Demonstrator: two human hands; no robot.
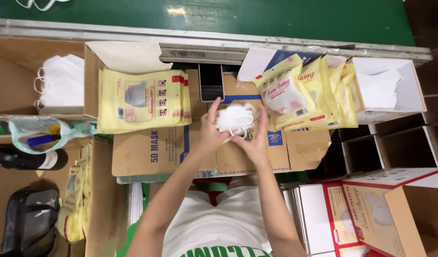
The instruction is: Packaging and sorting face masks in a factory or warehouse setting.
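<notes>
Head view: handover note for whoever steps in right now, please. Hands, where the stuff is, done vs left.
Left hand: grip closed on the bundle of white folded face masks, from its left side.
Right hand: closed on the same bundle from the right and below.
The bundle is held above the flat brown cardboard sheet.
Stack of flat yellow printed pouches: lies left of the hands.
Filled yellow pouches: piled to the right.
Loose white masks: in the cardboard box far left.
Done: several pouches look filled.
Left: the held bundle is in no pouch yet.
</notes>
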